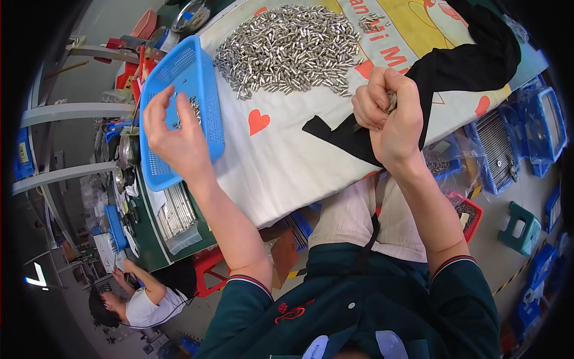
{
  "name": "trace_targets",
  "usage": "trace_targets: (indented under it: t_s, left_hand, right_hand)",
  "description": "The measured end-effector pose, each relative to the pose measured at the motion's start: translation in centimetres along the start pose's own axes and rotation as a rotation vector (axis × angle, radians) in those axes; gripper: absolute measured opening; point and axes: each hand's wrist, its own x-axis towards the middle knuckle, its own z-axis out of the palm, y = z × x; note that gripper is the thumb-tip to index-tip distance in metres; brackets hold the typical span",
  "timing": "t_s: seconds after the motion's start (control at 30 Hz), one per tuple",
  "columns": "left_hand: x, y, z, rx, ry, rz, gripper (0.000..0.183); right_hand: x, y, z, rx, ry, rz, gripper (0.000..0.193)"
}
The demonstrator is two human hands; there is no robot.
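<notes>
My left hand [176, 137] is over a blue perforated plastic basket [212, 113], its thumb and fingers spread apart with nothing between them. Some small silvery metal parts [195, 107] lie in the basket under that hand. My right hand [391, 113] is closed in a fist above a black cloth [341, 136]. A bit of something greyish shows between its curled fingers, too covered to name. Beyond both hands, a big heap of small shiny metal pins with tapered ends [287, 51] is spread on a white tablecloth [269, 173] with red hearts.
A few loose pins [372, 23] sit apart from the heap. Bagged metal rods [176, 212] rest on the green table at left. Right of the table are blue trays [493, 149], a red bin [472, 218] and a green stool [519, 230]. A co-worker [146, 299] sits at lower left.
</notes>
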Motion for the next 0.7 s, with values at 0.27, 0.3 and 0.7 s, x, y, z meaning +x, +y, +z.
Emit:
trace_targets:
  t_s: [0.27,0.3,0.7]
  left_hand:
    - [-4.3,4.3,5.1,-0.346,-0.534,0.03,0.006]
    - [-4.5,4.2,5.2,-0.343,-0.534,0.032,0.006]
    - [-5.0,7.4,3.1,-0.611,-0.819,-0.062,0.006]
  right_hand:
    - [0.0,-0.1,0.0,0.028,0.005,0.002,0.03]
    - [-0.1,-0.1,0.1,0.026,0.0,0.0,0.03]
    - [-0.1,-0.2,-0.3,0.007,0.01,0.045,0.033]
